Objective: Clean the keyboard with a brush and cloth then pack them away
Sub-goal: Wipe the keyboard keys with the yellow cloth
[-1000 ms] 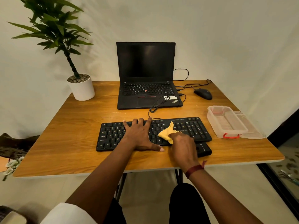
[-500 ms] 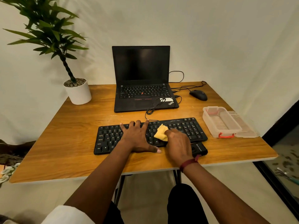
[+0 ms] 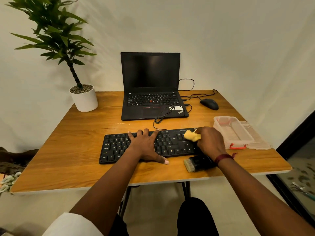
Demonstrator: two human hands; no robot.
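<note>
A black keyboard (image 3: 117,147) lies across the front of the wooden table (image 3: 71,150). My left hand (image 3: 146,145) presses flat on its middle keys with fingers spread. My right hand (image 3: 210,142) grips a crumpled yellow cloth (image 3: 191,136) against the keyboard's right end. A black brush with pale bristles (image 3: 196,163) lies on the table just in front of the keyboard, partly under my right wrist.
A clear plastic box with red clips (image 3: 233,132) and its lid (image 3: 255,137) sit at the right edge. Behind are an open black laptop (image 3: 150,87), a black mouse (image 3: 209,103) with cables, and a potted plant (image 3: 84,97) at the back left.
My right hand has slid the yellow cloth from the keyboard's middle to its right end, uncovering the brush's bristles. My left hand has stayed pressed on the keys.
</note>
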